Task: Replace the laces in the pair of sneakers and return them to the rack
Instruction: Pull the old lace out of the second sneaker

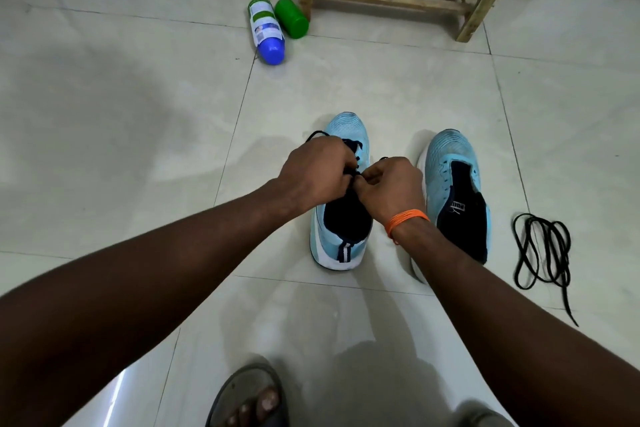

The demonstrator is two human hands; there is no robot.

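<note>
Sandalled foot [249,399] below; hands lacing the first sneaker [346,126] on the floor [138,114].
Left hand [311,173] and right hand [391,187] each pinch the black lace [317,133] above its tongue; next probably comes threading higher, then the unlaced sneaker [446,156] beside it.

Lying on tiles [138,97] — blue-and-white bottle [266,29] beside green bottle [291,18].

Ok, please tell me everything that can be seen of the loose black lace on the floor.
The loose black shoelace is a thin, flat-looking cord, out of any shoe. It lies on the tiled floor in several overlapping loops, with one end trailing toward the camera. It is beside the laceless light-blue sneaker, apart from it; only the floor touches it.
</note>
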